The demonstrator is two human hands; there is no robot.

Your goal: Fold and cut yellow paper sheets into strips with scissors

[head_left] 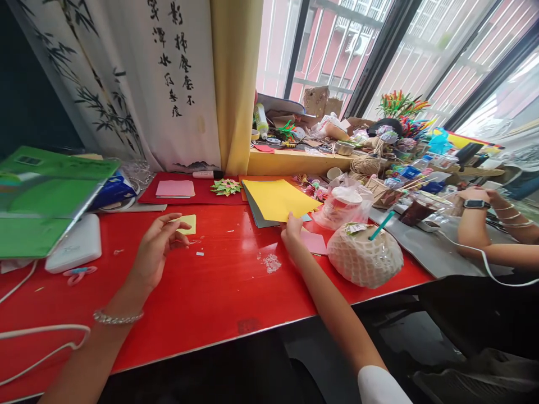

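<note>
My left hand is over the red table with its fingers curled, pinching a small pale-yellow paper square. With thumb and fingers my right hand grips the near edge of a large yellow paper sheet, which lies over grey-blue sheets. Beside that wrist rests a pink paper piece. Behind the left hand are a folded green-and-pink paper flower and a stack of pink paper squares on a red sheet.
A net-wrapped coconut with a green straw stands right of my right forearm. Scissors, a white box and a green folder are at left. Craft clutter fills the windowsill. Another person's hands are far right.
</note>
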